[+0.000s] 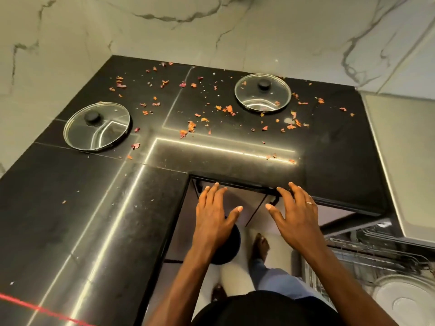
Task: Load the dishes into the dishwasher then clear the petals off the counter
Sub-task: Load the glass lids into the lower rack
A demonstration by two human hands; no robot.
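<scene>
Both hands spread, nothing held; lids and petals lie beyond.

Left hand (213,214) and right hand (295,214) are held splayed at the near edge of the surface (70,208). Farther back, a left glass lid (97,125) and a right glass lid (263,92) lie among scattered petals (227,109). Lids are judged stiff, breakable and slick-rimmed, so best taken by the knob. Petals are judged light and dry. The dishwasher rack (364,252) is open, lower right.
</scene>
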